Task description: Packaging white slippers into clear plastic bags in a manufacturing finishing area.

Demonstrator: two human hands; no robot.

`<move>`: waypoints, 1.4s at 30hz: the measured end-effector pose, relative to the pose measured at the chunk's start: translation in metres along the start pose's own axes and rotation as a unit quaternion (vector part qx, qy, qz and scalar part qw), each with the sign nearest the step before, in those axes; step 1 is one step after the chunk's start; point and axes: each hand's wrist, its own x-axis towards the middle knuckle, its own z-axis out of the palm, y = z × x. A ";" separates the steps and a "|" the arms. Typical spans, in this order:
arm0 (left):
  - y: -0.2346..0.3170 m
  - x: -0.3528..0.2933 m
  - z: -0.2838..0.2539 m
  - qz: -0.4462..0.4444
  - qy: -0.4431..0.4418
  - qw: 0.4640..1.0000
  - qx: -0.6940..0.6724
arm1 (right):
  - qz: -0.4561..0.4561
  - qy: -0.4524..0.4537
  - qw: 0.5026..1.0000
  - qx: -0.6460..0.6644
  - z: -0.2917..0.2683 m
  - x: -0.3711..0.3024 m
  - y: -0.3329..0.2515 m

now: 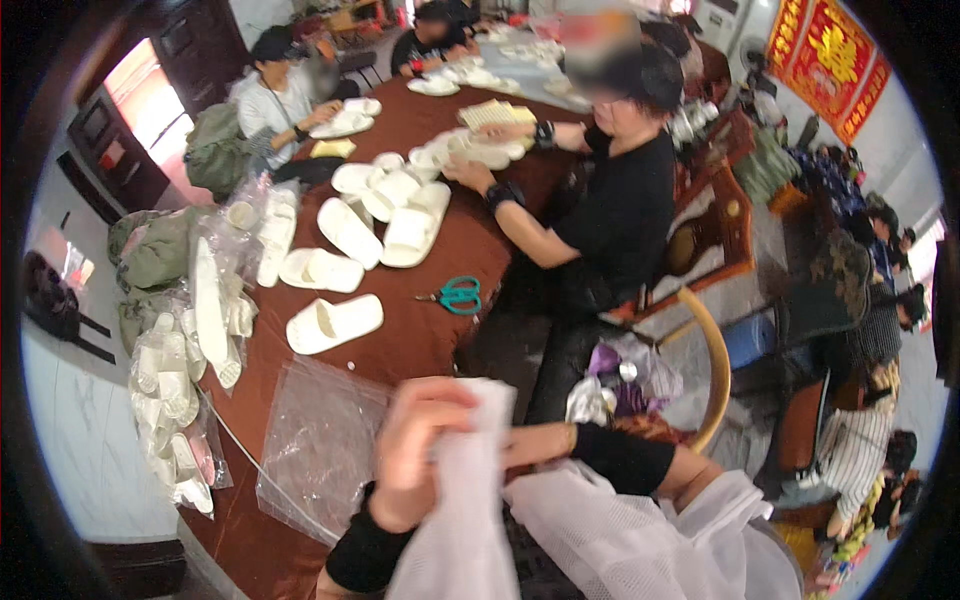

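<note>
My left hand (415, 455), blurred by motion, has its fingers curled against a raised strip of white mesh cloth (478, 440). A black cuff (365, 545) is around that wrist. From the right, my right forearm (540, 443) reaches in behind the cloth, which hides the fingers of that hand. It too has a black cuff (622, 458). More white mesh fabric (640, 535) drapes around my right arm. Left of my hands, a clear plastic bag (325, 440) lies flat on the brown tablecloth (400, 335). Beyond it is a single white slipper (335, 323).
Teal-handled scissors (458, 295) and several white slippers (385, 210) lie farther up the table. Bagged slippers (170, 390) line its left edge. A co-worker in black (620, 190) handles slippers at the right side; others sit farther back. A wooden chair (715, 370) stands at the right.
</note>
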 end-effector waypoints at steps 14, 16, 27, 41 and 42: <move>0.017 0.036 0.030 0.047 -0.201 0.946 -0.249 | -0.461 0.426 0.767 0.133 0.022 -0.190 -0.160; 0.025 0.033 0.045 0.041 -0.344 0.852 -0.392 | -0.464 0.397 0.784 0.107 0.007 -0.258 -0.156; -0.051 0.000 -0.011 -0.136 -0.314 0.915 -0.214 | -0.446 0.262 0.856 -0.017 0.078 -0.327 -0.090; -0.092 -0.284 -0.035 -0.538 0.124 0.833 -0.044 | -0.085 0.293 0.944 -0.127 -0.036 -0.086 -0.104; -0.089 -0.296 -0.032 -0.551 0.142 0.822 -0.038 | -0.081 0.314 0.942 -0.092 -0.036 -0.084 -0.100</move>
